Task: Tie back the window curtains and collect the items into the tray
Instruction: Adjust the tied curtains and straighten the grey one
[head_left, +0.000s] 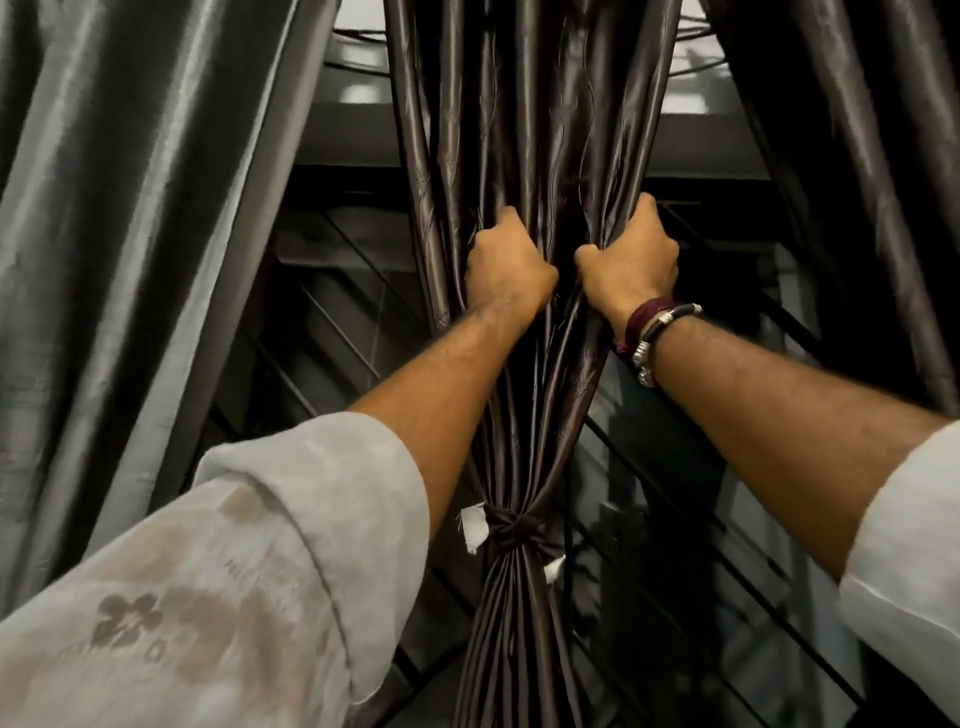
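**Gripping the gathered curtain above its knot**

Standing close to the window, the person has both hands sunk into the dark brown curtain (524, 156), which hangs straight ahead in the middle of the opening. The left hand (506, 265) is fisted around a bunch of folds; the right hand (631, 262), just beside it, is likewise clenched on the neighbouring folds, its wrist ringed with bracelets (657, 332). Below them the panel is already cinched by a tie-back knot (511, 527) of matching fabric, with small white tags poking out on either side.

The cloth looks satiny and thin, so I would expect it to be light, limp and rather slippery, sliding through loose fingers and bunching wherever it is squeezed. A full fist around many pleats, as here, seems the sensible hold; a pinch on one fold would likely slip. Tugging hard might loosen the knot or strain the hanging above, out of view.

A paler grey curtain (130, 208) hangs to the left, another dark one (857, 156) to the right, with window bars (332, 322) behind. No tray is visible.
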